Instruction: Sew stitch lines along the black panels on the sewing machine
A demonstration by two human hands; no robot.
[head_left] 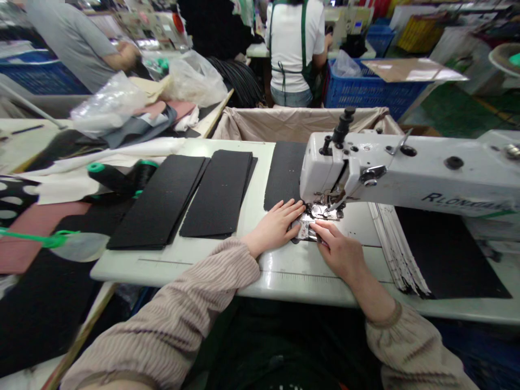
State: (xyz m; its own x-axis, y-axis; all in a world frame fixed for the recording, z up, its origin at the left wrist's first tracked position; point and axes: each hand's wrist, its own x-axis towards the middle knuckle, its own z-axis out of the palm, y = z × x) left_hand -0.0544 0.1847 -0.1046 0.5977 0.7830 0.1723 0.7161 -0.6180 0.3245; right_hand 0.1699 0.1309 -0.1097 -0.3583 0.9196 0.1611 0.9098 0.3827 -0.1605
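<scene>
My left hand (pixel 277 226) lies flat on the machine bed, fingers spread and tips by the presser foot area. A black panel (pixel 283 176) lies just beyond it, partly behind the sewing machine head (pixel 325 168). My right hand (pixel 341 250) is on the other side, fingers stretched toward the metal plate (pixel 304 229) below the needle and touching its edge. Its thumb is hidden, and I see nothing held in it. Between the two hands the shiny metal plate shows. The needle area is partly covered by machine parts.
Two stacks of black panels, a left stack (pixel 156 203) and a nearer stack (pixel 219 192), lie left on the table. Pale-edged black pieces (pixel 447 254) lie right. Thread cones (pixel 108 176) and scraps fill the left side. A cloth-lined bin (pixel 252 123) stands behind; co-workers sit beyond.
</scene>
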